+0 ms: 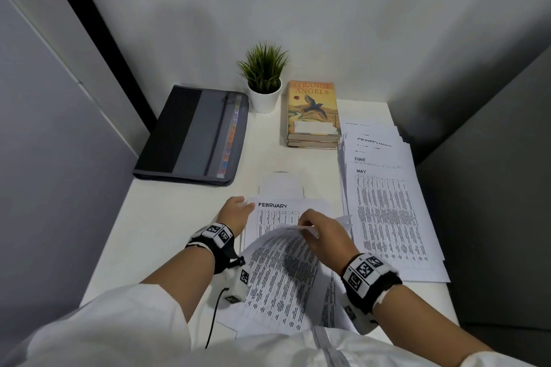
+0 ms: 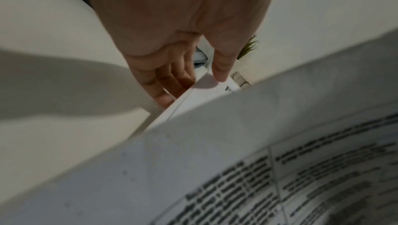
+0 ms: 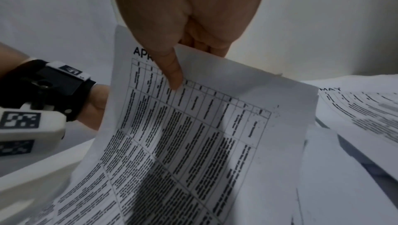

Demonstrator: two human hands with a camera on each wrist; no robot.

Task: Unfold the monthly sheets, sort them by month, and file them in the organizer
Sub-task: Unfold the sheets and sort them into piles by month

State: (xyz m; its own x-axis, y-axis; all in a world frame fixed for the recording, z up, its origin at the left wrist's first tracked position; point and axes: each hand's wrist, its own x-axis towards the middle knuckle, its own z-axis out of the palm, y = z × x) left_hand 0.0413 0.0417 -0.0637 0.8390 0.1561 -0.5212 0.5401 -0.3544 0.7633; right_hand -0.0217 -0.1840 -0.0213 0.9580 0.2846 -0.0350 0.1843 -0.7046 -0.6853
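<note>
Sorting stage here. My left hand (image 1: 235,213) has relaxed fingers holding the FEBRUARY sheet (image 1: 286,211) flat at its corner. My right hand (image 1: 323,232) pinches the APRIL sheet (image 3: 193,126) by its top edge. The sorted stack (image 1: 387,211), MAY on top, lies at 3 o'clock, long axis toward 12, nearest my right hand. The organizer (image 1: 193,134) is at 11 on the desk (image 1: 167,211).

sheets (image 1: 387,217): FEBRUARY, MAY, JUNE (APR… partly covered) | book (image 1: 313,110): STRANGE ANGELS
</note>
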